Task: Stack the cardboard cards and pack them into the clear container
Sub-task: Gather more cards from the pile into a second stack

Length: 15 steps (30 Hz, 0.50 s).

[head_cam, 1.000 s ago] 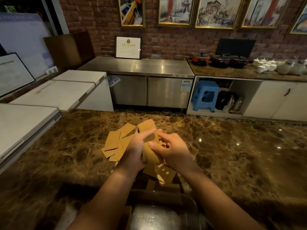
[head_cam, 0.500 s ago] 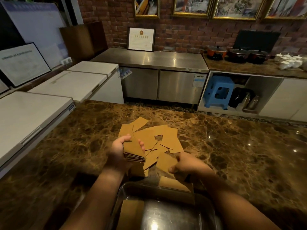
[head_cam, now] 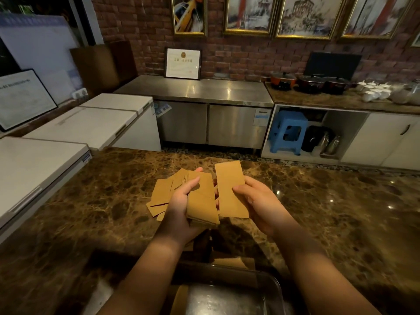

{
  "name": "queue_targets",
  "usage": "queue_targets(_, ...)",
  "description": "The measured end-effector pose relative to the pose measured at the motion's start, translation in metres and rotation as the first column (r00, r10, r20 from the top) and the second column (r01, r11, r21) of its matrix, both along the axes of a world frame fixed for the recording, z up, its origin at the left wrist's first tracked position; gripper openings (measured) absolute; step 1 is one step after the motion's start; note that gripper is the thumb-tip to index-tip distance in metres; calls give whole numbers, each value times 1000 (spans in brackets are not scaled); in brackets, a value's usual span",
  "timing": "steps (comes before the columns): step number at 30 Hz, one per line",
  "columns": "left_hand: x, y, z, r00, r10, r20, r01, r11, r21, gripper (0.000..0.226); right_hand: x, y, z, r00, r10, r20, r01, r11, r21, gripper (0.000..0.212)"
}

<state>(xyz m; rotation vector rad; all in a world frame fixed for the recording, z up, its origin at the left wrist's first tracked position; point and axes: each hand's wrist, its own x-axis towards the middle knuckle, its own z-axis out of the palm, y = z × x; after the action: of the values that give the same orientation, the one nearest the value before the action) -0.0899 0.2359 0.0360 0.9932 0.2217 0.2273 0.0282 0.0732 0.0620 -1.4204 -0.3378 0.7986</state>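
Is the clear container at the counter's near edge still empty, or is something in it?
Not empty: one cardboard card lies flat at the clear container's left side. The rest looks bare, though arms hide part.

Loose cards [head_cam: 162, 196] lie on the counter [head_cam: 318, 212] at twelve o'clock from the container [head_cam: 276, 289]. Both sit centrally, the container nearest the viewer.

Dim room; a red brick wall [head_cam: 250, 55] carries gilt-framed pictures [head_cam: 250, 17]. Steel counter [head_cam: 200, 90] below; white chest freezers [head_cam: 91, 123] left; brown marble countertop [head_cam: 318, 212] in front.
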Motion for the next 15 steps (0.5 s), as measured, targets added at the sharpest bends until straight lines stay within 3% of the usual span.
queue_targets(2, 1, -2, 3, 997, -43, 61, 47, 996, -70, 81, -5, -2, 5, 985, -45, 169, 39, 999, 35, 32)
queue_targets(3, 7, -3, 0, 999, 26, 30, -25, 1000, -18, 67, -6, -3, 7, 963, -64, 261, 46, 996, 75, 35)
queue_targets(5, 21, 0, -1, 998, 33, -62, -44, 983, -177, 39, -8, -4, 5, 900, -97, 426, 49, 991, 121, 47)
queue_targets(9, 25, -2, 5, 994, -9, -109, -16, 974, -228, 29, -12, 10, -12, 686, 49, 726, 87, 985, -148, 68)
queue_targets(12, 27, -1, -4, 989, -61, -138, 49, 995, -87, 18, -5, 19, -31, 646, 235, 726, -46, 962, -270, 82)
queue_targets(13, 28, 2, -5, 979, -56, -198, 34, 993, -115, 21, 1, 22, -35, 675, 288, 679, -117, 951, -287, 79)
queue_targets(15, 34, 14, -15, 963, -28, -269, -43, 966, -255, 38, 18, 30, -40, 826, 284, 487, -194, 954, -228, 66)
